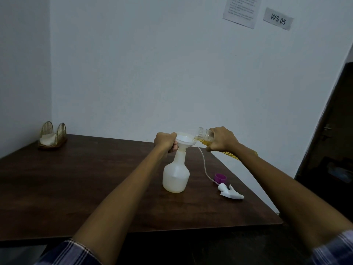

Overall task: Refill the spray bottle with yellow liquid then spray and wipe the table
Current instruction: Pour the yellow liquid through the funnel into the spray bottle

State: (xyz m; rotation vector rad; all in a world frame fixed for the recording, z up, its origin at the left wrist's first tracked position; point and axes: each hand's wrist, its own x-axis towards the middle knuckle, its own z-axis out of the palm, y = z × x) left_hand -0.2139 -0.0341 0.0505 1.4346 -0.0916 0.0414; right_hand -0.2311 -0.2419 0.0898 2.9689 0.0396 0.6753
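Observation:
A white translucent spray bottle stands upright on the dark wooden table, a little yellow liquid at its bottom. A white funnel sits in its neck. My left hand grips the funnel's rim and the bottle's neck. My right hand holds a clear bottle of yellow liquid tipped on its side, mouth over the funnel. The white spray head with its long tube lies on the table to the right.
A purple cap lies beside the spray head. A gold wire napkin holder with white napkins stands at the far left corner. The table's right edge runs close to the spray head. A dark doorway is at the right.

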